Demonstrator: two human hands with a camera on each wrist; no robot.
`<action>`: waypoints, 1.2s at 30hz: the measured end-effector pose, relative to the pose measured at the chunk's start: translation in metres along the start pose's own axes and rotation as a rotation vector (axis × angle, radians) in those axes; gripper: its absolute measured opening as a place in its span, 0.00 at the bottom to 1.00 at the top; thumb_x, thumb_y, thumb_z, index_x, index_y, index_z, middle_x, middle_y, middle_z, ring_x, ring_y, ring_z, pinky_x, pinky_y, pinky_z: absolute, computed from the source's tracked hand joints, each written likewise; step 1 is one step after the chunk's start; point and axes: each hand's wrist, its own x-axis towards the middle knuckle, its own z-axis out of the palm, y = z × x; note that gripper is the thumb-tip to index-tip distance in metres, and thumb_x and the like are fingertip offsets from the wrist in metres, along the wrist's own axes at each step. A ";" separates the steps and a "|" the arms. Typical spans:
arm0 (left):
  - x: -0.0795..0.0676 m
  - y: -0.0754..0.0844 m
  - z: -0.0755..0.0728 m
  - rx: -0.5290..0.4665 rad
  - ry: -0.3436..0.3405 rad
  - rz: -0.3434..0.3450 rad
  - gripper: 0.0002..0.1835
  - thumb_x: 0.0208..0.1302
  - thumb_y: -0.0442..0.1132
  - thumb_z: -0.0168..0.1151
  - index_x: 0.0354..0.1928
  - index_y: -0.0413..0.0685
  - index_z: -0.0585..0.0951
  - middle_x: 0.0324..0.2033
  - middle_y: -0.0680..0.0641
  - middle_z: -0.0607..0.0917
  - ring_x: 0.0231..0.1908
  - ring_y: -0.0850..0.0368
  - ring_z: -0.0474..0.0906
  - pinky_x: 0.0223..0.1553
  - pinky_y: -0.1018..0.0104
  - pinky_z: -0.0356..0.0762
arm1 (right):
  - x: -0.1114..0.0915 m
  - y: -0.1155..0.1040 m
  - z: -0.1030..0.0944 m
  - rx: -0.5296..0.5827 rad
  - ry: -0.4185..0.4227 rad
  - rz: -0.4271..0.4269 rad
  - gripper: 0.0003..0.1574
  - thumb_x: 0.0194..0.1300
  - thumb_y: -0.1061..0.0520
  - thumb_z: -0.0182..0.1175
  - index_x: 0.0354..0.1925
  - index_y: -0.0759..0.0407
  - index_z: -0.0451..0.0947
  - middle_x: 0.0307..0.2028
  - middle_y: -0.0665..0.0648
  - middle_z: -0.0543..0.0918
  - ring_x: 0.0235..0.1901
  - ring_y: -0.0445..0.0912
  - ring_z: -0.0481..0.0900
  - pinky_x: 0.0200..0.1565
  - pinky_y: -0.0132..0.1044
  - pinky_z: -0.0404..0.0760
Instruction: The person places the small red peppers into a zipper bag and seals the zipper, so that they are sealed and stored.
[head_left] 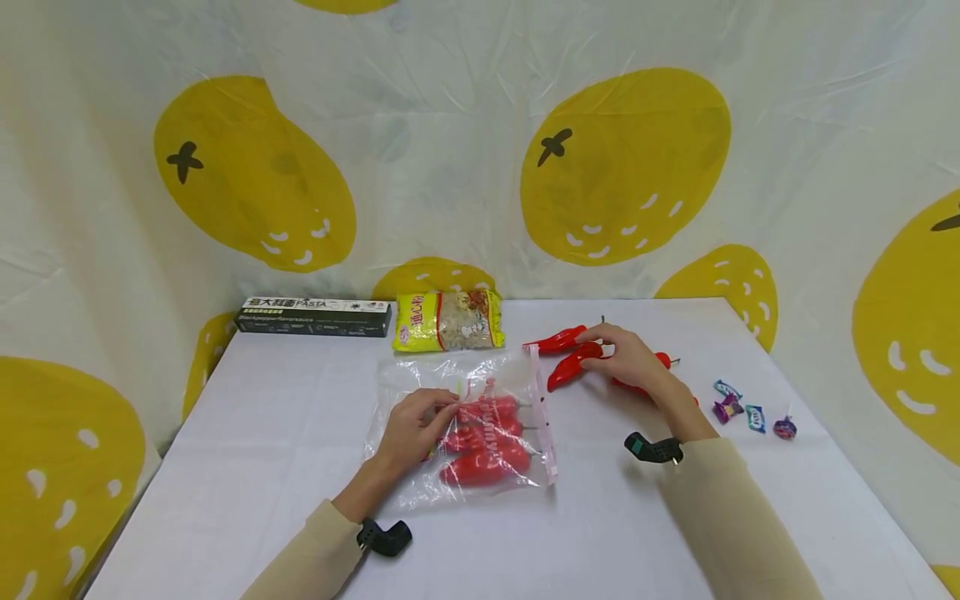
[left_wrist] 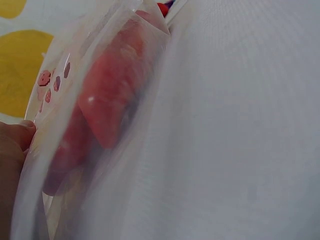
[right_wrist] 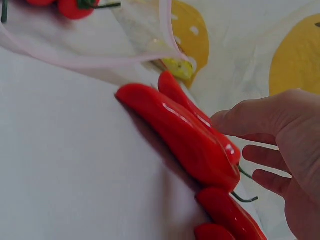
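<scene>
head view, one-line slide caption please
Left grip on a clear bag of red peppers, right grip at loose peppers beside it.

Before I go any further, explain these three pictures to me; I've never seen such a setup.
There is no robot here: these are a person's two bare hands, with small cameras on the wrists. The wide picture comes from a head-worn camera looking forward and down; the two close ones come from the wrists. Over the white table, the left hand pinches a clear plastic bag with red peppers inside. The right hand is at the loose red peppers; I can't tell whether it grips one. At the back lie a black pasta box and a yellow macaroni packet; off to the right lie wrapped candies.
</scene>
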 end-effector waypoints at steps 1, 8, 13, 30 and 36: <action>0.000 0.000 0.000 0.001 0.002 0.004 0.10 0.62 0.45 0.62 0.43 0.53 0.82 0.40 0.55 0.86 0.44 0.62 0.81 0.46 0.66 0.81 | 0.002 0.003 0.000 -0.014 -0.007 0.008 0.25 0.58 0.50 0.65 0.55 0.49 0.75 0.55 0.56 0.77 0.57 0.56 0.68 0.56 0.58 0.73; -0.001 0.000 0.001 -0.004 -0.020 -0.028 0.10 0.63 0.45 0.61 0.44 0.54 0.82 0.40 0.56 0.86 0.44 0.62 0.80 0.46 0.67 0.81 | 0.011 0.016 0.003 -0.099 -0.063 -0.001 0.22 0.57 0.58 0.64 0.52 0.54 0.77 0.54 0.59 0.77 0.57 0.57 0.69 0.58 0.60 0.71; 0.000 0.001 0.001 -0.006 -0.030 -0.044 0.10 0.63 0.46 0.61 0.44 0.54 0.82 0.41 0.56 0.86 0.44 0.62 0.80 0.46 0.67 0.81 | 0.013 0.017 0.008 -0.126 -0.068 0.011 0.23 0.57 0.61 0.63 0.52 0.51 0.76 0.53 0.59 0.75 0.54 0.55 0.68 0.57 0.57 0.73; 0.000 0.002 0.000 0.010 -0.025 -0.041 0.09 0.64 0.47 0.60 0.43 0.55 0.82 0.40 0.56 0.85 0.42 0.64 0.80 0.42 0.70 0.81 | -0.004 0.006 0.014 -0.169 0.041 -0.040 0.28 0.56 0.60 0.64 0.56 0.52 0.73 0.54 0.55 0.75 0.55 0.53 0.67 0.55 0.56 0.74; -0.001 0.000 0.000 0.003 -0.025 -0.039 0.10 0.64 0.48 0.59 0.44 0.55 0.82 0.41 0.56 0.85 0.43 0.64 0.80 0.43 0.70 0.81 | -0.017 0.001 0.011 -0.173 0.122 -0.040 0.27 0.55 0.58 0.65 0.55 0.50 0.73 0.55 0.55 0.74 0.55 0.54 0.68 0.55 0.58 0.73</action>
